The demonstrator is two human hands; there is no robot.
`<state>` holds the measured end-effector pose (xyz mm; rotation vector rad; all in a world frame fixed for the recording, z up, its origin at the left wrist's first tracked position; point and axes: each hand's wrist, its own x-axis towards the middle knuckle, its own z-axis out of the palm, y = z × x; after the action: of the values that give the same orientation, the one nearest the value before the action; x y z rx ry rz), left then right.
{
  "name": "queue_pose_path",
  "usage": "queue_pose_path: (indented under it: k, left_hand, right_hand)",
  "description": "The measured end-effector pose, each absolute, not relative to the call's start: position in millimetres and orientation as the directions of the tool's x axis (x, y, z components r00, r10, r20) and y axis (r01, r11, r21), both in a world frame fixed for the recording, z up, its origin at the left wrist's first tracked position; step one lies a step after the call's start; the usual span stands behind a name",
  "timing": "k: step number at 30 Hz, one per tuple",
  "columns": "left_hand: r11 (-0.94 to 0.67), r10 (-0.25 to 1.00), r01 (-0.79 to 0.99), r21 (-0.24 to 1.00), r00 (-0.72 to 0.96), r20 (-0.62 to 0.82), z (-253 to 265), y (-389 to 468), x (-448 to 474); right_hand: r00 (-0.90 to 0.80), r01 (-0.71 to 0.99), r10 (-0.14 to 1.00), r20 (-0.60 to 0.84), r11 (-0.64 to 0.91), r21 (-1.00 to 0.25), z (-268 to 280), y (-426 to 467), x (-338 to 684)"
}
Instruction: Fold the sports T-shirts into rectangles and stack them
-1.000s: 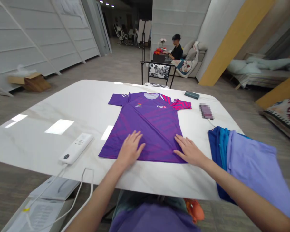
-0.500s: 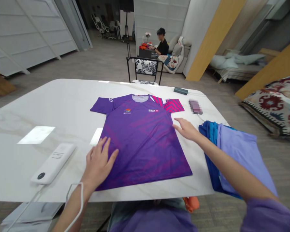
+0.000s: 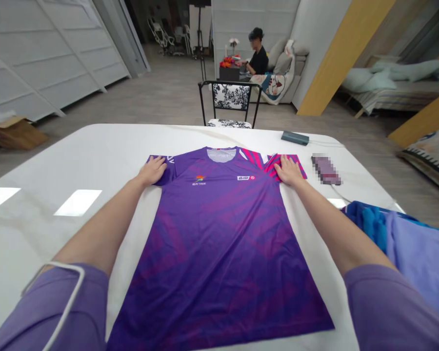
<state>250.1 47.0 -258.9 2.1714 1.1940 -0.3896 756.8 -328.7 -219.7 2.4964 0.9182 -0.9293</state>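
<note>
A purple T-shirt (image 3: 215, 234) lies face up and spread out, its neckline toward the far side and its hem toward me. Pink stripes mark its right sleeve and shoulder, and small logos sit on the chest. My left hand (image 3: 152, 170) rests flat on the plain left sleeve, fingers stretched out. On the striped right sleeve lies my right hand (image 3: 289, 170), palm down with its fingers extended. Light creases run diagonally across the shirt's front.
The white table (image 3: 76, 161) carries a blurred phone (image 3: 325, 168), a dark power bank (image 3: 294, 138) with a cable, and folded blue and lavender clothes (image 3: 420, 248). A patterned chair (image 3: 230, 97) stands beyond. Farther back, a person (image 3: 259, 56) sits by a sofa. A white cable crosses my left arm.
Both hands have moved forward, from the shirt's sides to its two sleeves. The view has shifted closer over the table, and the white device at left is out of sight.
</note>
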Motion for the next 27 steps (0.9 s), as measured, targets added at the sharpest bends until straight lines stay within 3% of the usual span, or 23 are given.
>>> queue_pose_path:
  k: [3, 6, 13, 19, 23, 27]
  left_hand:
    - [-0.305, 0.69, 0.926, 0.223, 0.376, -0.619, -276, 46, 231]
    - [-0.246, 0.724, 0.961, 0.124, 0.268, -0.636, -288, 43, 221]
    - [-0.211, 0.734, 0.971, 0.111, 0.232, -0.638, -282, 48, 219]
    - [-0.267, 0.798, 0.924, 0.273, 0.371, -0.474, -215, -9, 255]
    - [-0.383, 0.679, 0.84, 0.384, 0.538, -0.499, -152, -107, 270]
    - [-0.46, 0.573, 0.781, 0.422, 0.624, -0.53, -86, -201, 239]
  right_hand:
    - [0.671, 0.586, 0.346, -0.656, -0.79, 0.182, -222, -333, 758]
    - [0.699, 0.555, 0.317, -0.641, -0.805, 0.208, -222, -333, 755]
    - [0.733, 0.494, 0.277, -0.622, -0.845, 0.205, -209, -330, 746]
    - [0.645, 0.658, 0.527, -0.554, -0.751, 0.051, -152, -325, 687]
    - [0.482, 0.758, 0.626, -0.613, -0.649, -0.067, -78, -360, 604]
    - [0.386, 0.826, 0.681, -0.623, -0.555, -0.095, -14, -432, 528]
